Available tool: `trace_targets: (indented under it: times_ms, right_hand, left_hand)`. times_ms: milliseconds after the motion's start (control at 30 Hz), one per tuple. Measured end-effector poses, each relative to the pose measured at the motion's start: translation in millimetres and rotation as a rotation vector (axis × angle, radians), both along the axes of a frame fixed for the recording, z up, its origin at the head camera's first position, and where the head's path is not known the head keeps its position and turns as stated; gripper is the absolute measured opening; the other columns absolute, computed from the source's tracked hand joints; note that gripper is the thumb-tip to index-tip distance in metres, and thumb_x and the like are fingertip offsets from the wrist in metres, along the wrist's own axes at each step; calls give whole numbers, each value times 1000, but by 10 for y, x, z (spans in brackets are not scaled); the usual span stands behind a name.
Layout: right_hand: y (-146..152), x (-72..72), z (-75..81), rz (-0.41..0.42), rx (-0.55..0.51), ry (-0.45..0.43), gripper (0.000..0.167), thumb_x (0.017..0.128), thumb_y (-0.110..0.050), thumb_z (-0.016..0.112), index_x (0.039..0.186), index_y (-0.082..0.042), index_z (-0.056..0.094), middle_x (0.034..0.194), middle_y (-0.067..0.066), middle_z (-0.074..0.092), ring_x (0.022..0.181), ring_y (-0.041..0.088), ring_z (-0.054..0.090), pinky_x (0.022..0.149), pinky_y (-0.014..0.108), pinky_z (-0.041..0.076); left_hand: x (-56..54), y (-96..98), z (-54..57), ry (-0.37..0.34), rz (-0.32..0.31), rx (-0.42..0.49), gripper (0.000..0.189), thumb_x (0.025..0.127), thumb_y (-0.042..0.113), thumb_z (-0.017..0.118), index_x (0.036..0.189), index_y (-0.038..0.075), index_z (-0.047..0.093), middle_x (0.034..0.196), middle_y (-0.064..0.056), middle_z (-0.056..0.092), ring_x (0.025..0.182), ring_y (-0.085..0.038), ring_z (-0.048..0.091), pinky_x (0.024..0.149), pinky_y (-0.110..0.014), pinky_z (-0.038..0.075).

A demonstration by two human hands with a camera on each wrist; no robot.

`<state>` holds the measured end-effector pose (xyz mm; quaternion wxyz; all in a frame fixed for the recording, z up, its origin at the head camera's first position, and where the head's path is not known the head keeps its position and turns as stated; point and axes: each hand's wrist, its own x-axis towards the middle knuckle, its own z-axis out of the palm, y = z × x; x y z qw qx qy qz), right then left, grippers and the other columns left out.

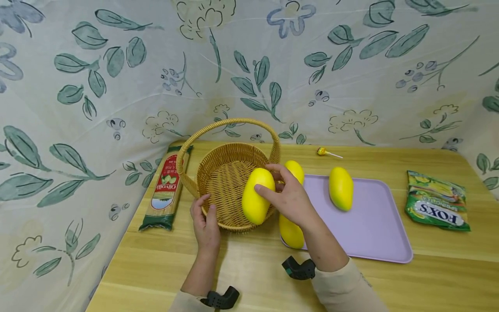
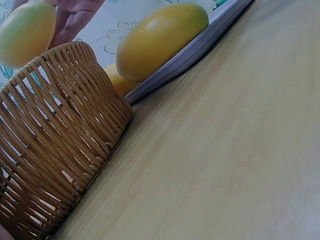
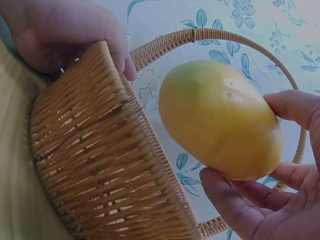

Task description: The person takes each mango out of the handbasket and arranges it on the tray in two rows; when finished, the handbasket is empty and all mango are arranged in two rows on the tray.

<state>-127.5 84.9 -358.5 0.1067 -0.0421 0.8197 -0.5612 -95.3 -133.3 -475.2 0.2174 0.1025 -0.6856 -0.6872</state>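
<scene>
My right hand (image 1: 290, 197) holds a yellow mango (image 1: 256, 199) over the right side of a round wicker basket (image 1: 220, 186), thumb on one side and fingers on the other. Greenish skin shows at one end of this mango (image 3: 220, 120) in the right wrist view. With my left hand (image 1: 206, 227) I grip the basket's near-left rim. The basket's tall hoop handle (image 1: 230, 122) stands up, and no items show on the visible woven floor. Right of the basket, a mango (image 1: 341, 188) lies on a lilac tray (image 1: 370, 229); two more, partly hidden by my right hand, lie at its left edge.
A pack of spaghetti (image 1: 165, 188) lies left of the basket. Behind the tray is a yellow-wrapped lollipop (image 1: 322, 151). A green FOX'S candy bag (image 1: 438, 201) lies at the right of the wooden table (image 1: 249, 268). Floral cloth (image 1: 249, 65) hangs behind the table.
</scene>
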Motion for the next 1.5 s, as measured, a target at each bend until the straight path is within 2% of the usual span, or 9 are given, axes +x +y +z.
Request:
trace_targets:
  times_ms: [200, 433, 533, 667, 833, 1033, 1200, 1367, 1500]
  right_hand:
    - [110, 115, -25, 55, 82, 66, 63, 88, -47, 76, 144, -29, 51, 135, 1, 59, 110, 27, 62, 83, 36, 53]
    - [365, 303, 11, 118, 128, 85, 60, 88, -41, 78, 142, -29, 55, 134, 4, 59, 118, 28, 60, 91, 44, 56]
    - [514, 365, 11, 138, 147, 89, 61, 88, -40, 79, 143, -28, 55, 134, 6, 57, 114, 28, 59, 90, 42, 56]
    - [723, 416, 13, 138, 230, 82, 64, 90, -44, 77, 146, -26, 52, 135, 9, 58, 109, 26, 61, 86, 37, 54]
    - [990, 415, 6, 92, 318, 49, 64, 93, -52, 70, 148, -27, 49, 137, 14, 60, 110, 28, 64, 83, 38, 52]
    - [1281, 362, -92, 47, 368, -45, 70, 94, -59, 63, 153, -29, 42, 149, 22, 49, 122, 37, 59, 86, 43, 51]
    - [1498, 345, -233, 49, 412, -76, 74, 95, -56, 64, 155, -20, 40, 144, 26, 48, 114, 36, 60, 81, 40, 53]
    - [1690, 343, -346, 71, 392, -116, 76, 97, -52, 63, 155, -11, 37, 138, 29, 48, 108, 32, 64, 77, 36, 60]
    - [1782, 333, -389, 95, 355, -168, 76, 97, -51, 63, 156, -11, 36, 139, 32, 46, 109, 32, 64, 77, 35, 61]
  left_hand:
    - [1, 4, -3, 16, -8, 13, 34, 101, 5, 47, 134, -4, 51, 152, -17, 32, 150, -27, 22, 123, -51, 14]
    - [-7, 2, -14, 30, -20, 13, 34, 102, 4, 46, 134, -4, 50, 148, -16, 34, 148, -25, 25, 121, -50, 16]
    - [-10, -2, -15, 34, -22, 8, 33, 102, 4, 46, 134, -5, 50, 146, -16, 35, 147, -25, 27, 120, -49, 18]
    - [-7, -5, -14, 33, -19, 5, 33, 102, 5, 46, 133, -5, 50, 147, -15, 35, 147, -26, 26, 121, -50, 17]
    - [-10, -6, -16, 32, -17, 10, 33, 102, 4, 46, 133, -5, 50, 147, -15, 36, 147, -25, 26, 121, -49, 17]
    - [-6, 2, -11, 28, -17, 13, 33, 102, 4, 46, 133, -4, 50, 149, -17, 34, 149, -25, 24, 122, -50, 15]
    - [-14, 14, 9, 28, -13, 18, 34, 101, 4, 46, 133, -4, 50, 149, -18, 33, 148, -25, 25, 122, -49, 16]
    - [-19, 20, 17, 27, -7, 21, 34, 100, 3, 46, 133, -5, 51, 148, -18, 34, 147, -24, 26, 121, -48, 17]
    - [-13, 15, 16, 19, -8, 21, 34, 100, 4, 47, 133, -4, 51, 148, -19, 34, 146, -24, 27, 120, -48, 17]
